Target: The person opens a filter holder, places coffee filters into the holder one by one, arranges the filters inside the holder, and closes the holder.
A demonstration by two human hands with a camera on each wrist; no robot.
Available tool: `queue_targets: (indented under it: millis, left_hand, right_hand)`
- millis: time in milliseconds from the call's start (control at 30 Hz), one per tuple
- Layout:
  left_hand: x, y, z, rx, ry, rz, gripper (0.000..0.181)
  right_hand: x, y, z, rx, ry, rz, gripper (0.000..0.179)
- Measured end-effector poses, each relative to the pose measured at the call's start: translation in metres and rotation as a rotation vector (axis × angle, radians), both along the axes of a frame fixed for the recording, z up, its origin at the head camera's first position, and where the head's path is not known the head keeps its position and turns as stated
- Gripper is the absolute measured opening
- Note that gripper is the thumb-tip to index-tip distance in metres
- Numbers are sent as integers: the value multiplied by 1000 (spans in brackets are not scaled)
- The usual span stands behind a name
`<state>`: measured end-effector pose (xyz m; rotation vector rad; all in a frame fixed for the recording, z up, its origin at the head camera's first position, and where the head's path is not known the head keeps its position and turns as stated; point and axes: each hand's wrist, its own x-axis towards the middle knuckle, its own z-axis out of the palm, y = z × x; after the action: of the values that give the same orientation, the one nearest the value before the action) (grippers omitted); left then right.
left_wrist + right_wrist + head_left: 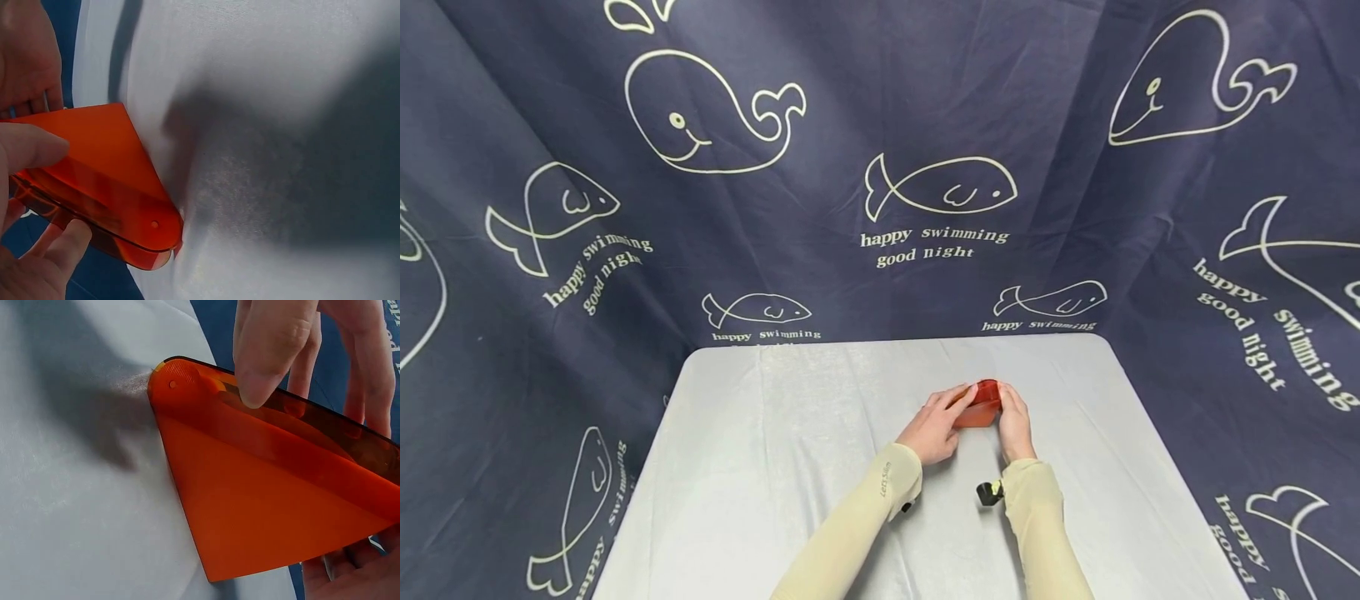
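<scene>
A translucent orange wedge-shaped plastic case (977,414) is held between both hands over the pale table. One end is rounded, with a small pin mark, and a darker see-through strip runs along one long edge. My left hand (931,429) grips its left side; in the left wrist view the thumb (37,147) lies on the flat orange face and a fingertip (74,240) presses the darker strip. On the right side my right hand (1017,423) grips it, its thumb (257,390) over the strip's edge in the right wrist view. Other fingers show behind the case.
A light cloth with soft creases covers the table (760,467). Dark blue curtains (925,100) with whale and fish drawings enclose it at the back and sides. Small black wrist devices sit at the cream sleeves, one plainly visible beside the right cuff (1033,483).
</scene>
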<state>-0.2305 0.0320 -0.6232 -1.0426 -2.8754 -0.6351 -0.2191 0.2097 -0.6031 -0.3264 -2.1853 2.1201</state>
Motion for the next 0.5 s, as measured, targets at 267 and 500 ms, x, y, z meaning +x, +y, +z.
queue_targets:
  millis: [267, 500]
  left_hand:
    - [2, -1, -2, 14, -73, -19, 91]
    - [-1, -18, -23, 81, -70, 49, 85]
  right_hand:
    - [-6, 6, -21, 55, -33, 29, 55]
    - [-8, 3, -27, 182, 24, 18, 56]
